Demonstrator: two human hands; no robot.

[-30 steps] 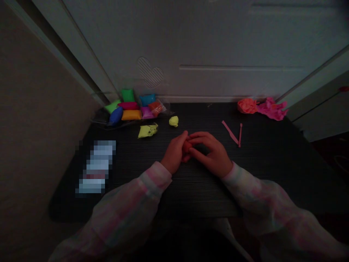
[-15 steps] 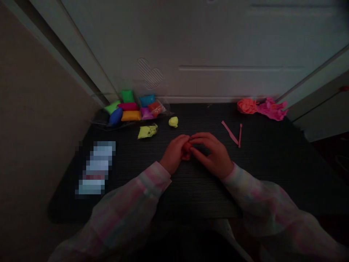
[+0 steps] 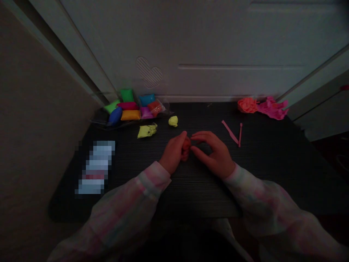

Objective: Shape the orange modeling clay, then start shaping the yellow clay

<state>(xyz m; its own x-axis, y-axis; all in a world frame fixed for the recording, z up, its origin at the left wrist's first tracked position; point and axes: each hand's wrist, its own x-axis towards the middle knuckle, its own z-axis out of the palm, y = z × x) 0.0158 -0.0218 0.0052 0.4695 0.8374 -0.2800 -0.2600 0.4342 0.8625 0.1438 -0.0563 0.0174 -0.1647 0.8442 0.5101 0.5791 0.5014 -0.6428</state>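
Over the middle of the dark table, my left hand (image 3: 173, 153) is closed around a small lump of red modelling clay (image 3: 186, 144), with part of it showing past the thumb. My right hand (image 3: 214, 153) is just to the right, its fingers curved and apart from the thumb. Its fingertips come close to the clay; in this dim light I cannot tell whether they touch it. Beyond my hands lie a yellow clay lump (image 3: 173, 121) and a flat yellow packet (image 3: 147, 131). Two pink modelling tools, a knife (image 3: 229, 131) and a thin stick (image 3: 240, 135), lie to the right.
A clear bag (image 3: 163, 105) with several colourful clay packets (image 3: 131, 115) sits at the back left. At the back right are crumpled orange (image 3: 247, 105) and pink (image 3: 273, 108) pieces. A blurred-out phone-like screen (image 3: 96, 167) lies left. A white panelled door (image 3: 212, 83) stands behind the table (image 3: 196, 196).
The right hand's fingers have drawn slightly off the red clay and spread wider from the thumb. My left thumb has lifted and straightened, with the clay still in that hand.
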